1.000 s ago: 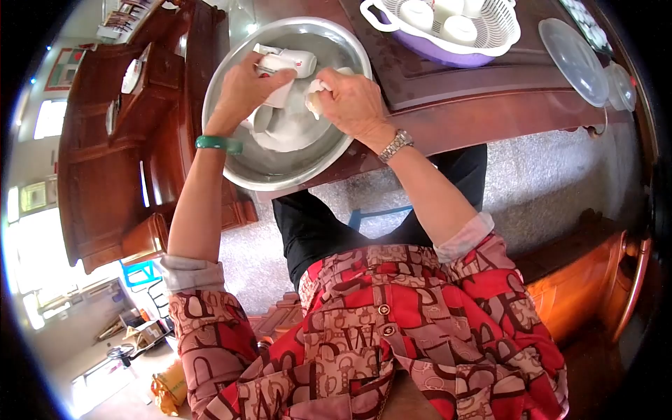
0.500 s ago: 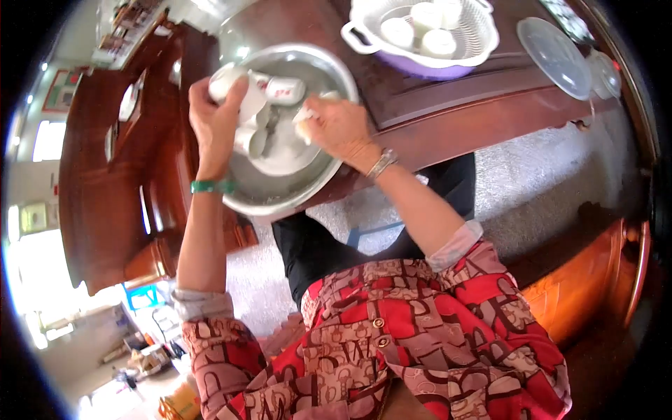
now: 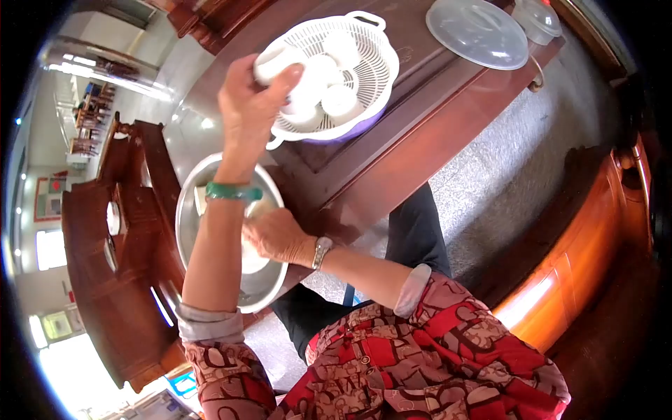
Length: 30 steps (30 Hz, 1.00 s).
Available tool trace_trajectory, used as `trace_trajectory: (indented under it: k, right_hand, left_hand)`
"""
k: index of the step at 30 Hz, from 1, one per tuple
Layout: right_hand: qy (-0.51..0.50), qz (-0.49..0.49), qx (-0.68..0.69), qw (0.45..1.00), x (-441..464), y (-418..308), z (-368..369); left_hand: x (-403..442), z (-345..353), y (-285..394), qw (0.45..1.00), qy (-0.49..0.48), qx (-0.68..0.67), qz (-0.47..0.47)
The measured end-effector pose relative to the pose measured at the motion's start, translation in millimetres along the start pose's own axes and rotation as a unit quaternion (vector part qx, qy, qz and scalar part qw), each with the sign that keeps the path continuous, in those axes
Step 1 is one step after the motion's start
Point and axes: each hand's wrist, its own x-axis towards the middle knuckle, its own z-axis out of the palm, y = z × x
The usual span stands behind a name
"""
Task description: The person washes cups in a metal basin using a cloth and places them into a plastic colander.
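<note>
My left hand [image 3: 248, 112] is closed around a white cup [image 3: 278, 64], holding it over the near left side of a white colander [image 3: 383, 66]. Several white cups [image 3: 341, 103] sit inside the colander, which rests on a purple basin [image 3: 358, 130]. Down at the metal basin [image 3: 274, 290], my right hand [image 3: 280, 236] has curled fingers by a pale wad that looks like a cloth [image 3: 262, 207], partly hidden by my fingers and left forearm. Something white and round [image 3: 252, 259] lies in the basin under the right hand.
The colander and basin stand on a dark red wooden table [image 3: 378, 178]. A clear plastic lid [image 3: 479, 33] lies farther right, beside a clear container [image 3: 537, 21]. A wooden bench [image 3: 560, 280] is at the right, and carved wooden furniture [image 3: 115, 280] stands at the left.
My left hand has carried the white cup from above the metal basin across to the colander. My right hand has stayed at the basin. The view has turned, shifting the table items.
</note>
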Motion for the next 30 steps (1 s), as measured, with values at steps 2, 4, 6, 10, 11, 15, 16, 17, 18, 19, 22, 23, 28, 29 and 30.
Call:
trace_trajectory:
  k: [2,4,6,10,11,15,16,17,18,19,22,23,28,29,30]
  right_hand:
    - [-0.017,-0.003,0.024,1.0,-2.8,3.0,-1.0]
    - [-0.023,-0.002,0.022,0.999,-6.2,5.2,6.9]
    - [0.021,-0.023,0.031,0.999,-6.9,6.9,12.9]
    - [-0.093,0.013,0.062,0.994,-14.2,11.6,32.6]
    - [-0.092,0.015,0.062,0.994,-15.4,12.3,37.3]
    - [0.081,-0.055,0.094,0.991,-11.5,11.2,25.0]
    - [0.092,-0.055,0.122,0.987,-8.9,8.3,16.2]
    - [0.103,-0.054,0.148,0.982,-7.9,7.6,11.6]
    - [0.104,-0.054,0.15,0.982,-9.4,8.1,12.8]
    - [0.039,-0.02,0.166,0.985,-12.0,6.8,13.4]
    - [0.002,0.014,0.208,0.978,-9.8,7.7,13.1]
    - [0.03,0.014,0.234,0.972,-7.4,6.9,10.8]
    - [-0.068,-0.023,0.123,0.99,-19.3,9.3,30.1]
    - [-0.121,-0.015,0.113,0.986,-20.2,10.5,32.6]
    - [-0.173,-0.007,0.101,0.98,-21.1,11.7,35.0]
  left_hand:
    - [20.4,36.1,-9.3,0.998,-0.04,-0.044,0.002]
    - [34.5,59.5,-19.2,0.996,-0.085,0.025,-0.02]
    - [42.3,77.6,-33.2,0.993,-0.107,0.035,-0.02]
    - [49.8,97.2,-47.7,0.986,-0.125,0.074,-0.078]
    - [49.4,99.4,-50.0,0.982,-0.131,0.093,-0.098]
    - [49.3,106.5,-72.4,0.975,-0.159,0.151,-0.034]
    - [47.1,108.1,-70.8,0.947,-0.149,0.278,0.063]
    - [45.7,109.3,-71.9,0.947,-0.149,0.279,0.062]
    - [45.4,110.0,-73.9,0.92,-0.132,0.345,0.133]
    - [44.9,110.8,-75.8,0.884,-0.114,0.406,0.203]
    - [42.9,110.1,-77.4,0.884,-0.11,0.399,0.217]
    - [42.1,109.3,-75.9,0.876,-0.11,0.414,0.221]
    - [39.0,103.1,-70.2,0.884,-0.151,0.404,0.179]
    - [40.7,100.0,-69.9,0.887,-0.164,0.39,0.184]
    - [46.4,94.8,-75.8,0.887,-0.164,0.391,0.184]
